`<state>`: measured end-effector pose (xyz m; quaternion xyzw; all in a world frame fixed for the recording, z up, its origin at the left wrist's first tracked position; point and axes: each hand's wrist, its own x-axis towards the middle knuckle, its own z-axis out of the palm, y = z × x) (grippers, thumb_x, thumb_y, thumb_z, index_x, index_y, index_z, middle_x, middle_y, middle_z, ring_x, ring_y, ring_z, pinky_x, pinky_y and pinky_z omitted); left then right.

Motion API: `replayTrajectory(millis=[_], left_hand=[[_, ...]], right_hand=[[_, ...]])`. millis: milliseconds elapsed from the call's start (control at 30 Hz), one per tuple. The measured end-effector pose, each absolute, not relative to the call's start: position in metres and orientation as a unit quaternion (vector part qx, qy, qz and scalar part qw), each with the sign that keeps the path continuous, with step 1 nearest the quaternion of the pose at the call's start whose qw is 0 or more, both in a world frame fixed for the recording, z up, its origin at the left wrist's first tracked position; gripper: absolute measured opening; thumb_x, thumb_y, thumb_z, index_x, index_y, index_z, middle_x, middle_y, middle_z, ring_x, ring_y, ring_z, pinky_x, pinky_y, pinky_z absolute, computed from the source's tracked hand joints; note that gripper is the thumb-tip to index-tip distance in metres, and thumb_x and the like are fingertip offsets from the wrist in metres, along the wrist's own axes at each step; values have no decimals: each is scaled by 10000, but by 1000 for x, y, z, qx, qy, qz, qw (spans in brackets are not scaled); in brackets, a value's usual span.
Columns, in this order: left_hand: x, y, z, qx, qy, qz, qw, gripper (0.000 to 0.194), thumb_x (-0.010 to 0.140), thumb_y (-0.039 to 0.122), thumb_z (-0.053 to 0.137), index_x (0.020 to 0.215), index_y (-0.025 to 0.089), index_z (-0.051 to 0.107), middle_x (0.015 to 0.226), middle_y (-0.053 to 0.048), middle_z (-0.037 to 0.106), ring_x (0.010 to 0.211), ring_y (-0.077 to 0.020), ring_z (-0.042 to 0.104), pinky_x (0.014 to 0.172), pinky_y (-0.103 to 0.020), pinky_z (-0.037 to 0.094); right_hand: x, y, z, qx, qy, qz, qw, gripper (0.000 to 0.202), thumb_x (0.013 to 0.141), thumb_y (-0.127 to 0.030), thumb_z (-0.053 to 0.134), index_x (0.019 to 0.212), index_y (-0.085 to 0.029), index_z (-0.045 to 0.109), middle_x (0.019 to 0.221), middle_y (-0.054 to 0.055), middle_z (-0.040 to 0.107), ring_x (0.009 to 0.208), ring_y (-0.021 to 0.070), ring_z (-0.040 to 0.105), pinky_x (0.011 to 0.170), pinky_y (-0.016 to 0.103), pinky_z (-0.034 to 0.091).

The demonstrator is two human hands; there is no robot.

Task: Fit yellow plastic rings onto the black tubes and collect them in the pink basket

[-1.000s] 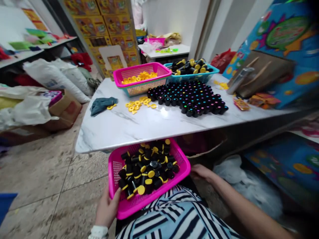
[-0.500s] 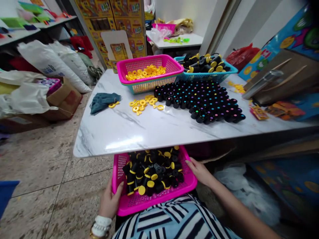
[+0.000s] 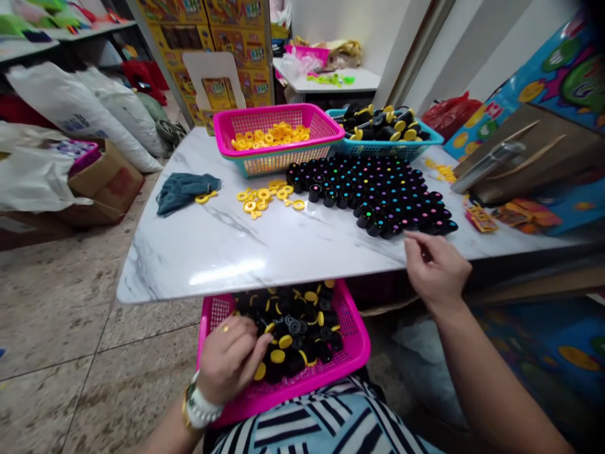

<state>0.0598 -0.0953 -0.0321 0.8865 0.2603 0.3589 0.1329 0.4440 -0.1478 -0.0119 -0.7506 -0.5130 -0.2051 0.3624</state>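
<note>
A pink plastic basket (image 3: pixel 353 353) rests on my lap under the table's front edge, full of black cylinders with yellow caps (image 3: pixel 285 342). Over its left part is my left hand (image 3: pixel 234 356), fingers curled down among these pieces with the thumb close by; whatever they grip is hidden. My right hand (image 3: pixel 437 268) hovers at the table's front edge, its fingers closed in a loose fist and their contents out of sight. Just beyond it stand many upright black cylinders (image 3: pixel 378 189) in a tight block, with small coloured dots on their tops.
On the white marbled table (image 3: pixel 227 252) lie loose yellow rings (image 3: pixel 263 197) and a dark blue cloth (image 3: pixel 184 191). Behind them stand a pink basket (image 3: pixel 278 112) of yellow rings and a blue basket (image 3: pixel 387 148) of black-and-yellow pieces. A brown paper bag (image 3: pixel 524 151) stands at right.
Both hands have let go of the lap basket's sides. My left hand has moved in over its pieces; my right hand has risen to the table edge beside the black cylinders.
</note>
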Motion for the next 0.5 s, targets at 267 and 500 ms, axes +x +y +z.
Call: replayTrajectory(millis=[267,500], left_hand=[[124,-56,-2,857,287,343,256,85,870,172,574,792,160,603,870,-57,608,751,-117,584,696,-240,493],[165,-22,0,857,297,284,312,96,837,239,620,890,161,638,873,-42,623,670,-108,576,651,-241,489]], right_hand=[[436,-101,-34,-767,-544,-246,236,368,882,-368,552,1171,-171,663,877,73,720,684,194,636,540,266,372],[436,-97,-25,-734,-572,-213,297,231,845,-335,575,969,-174,686,650,7,625,563,149,567,526,250,370]])
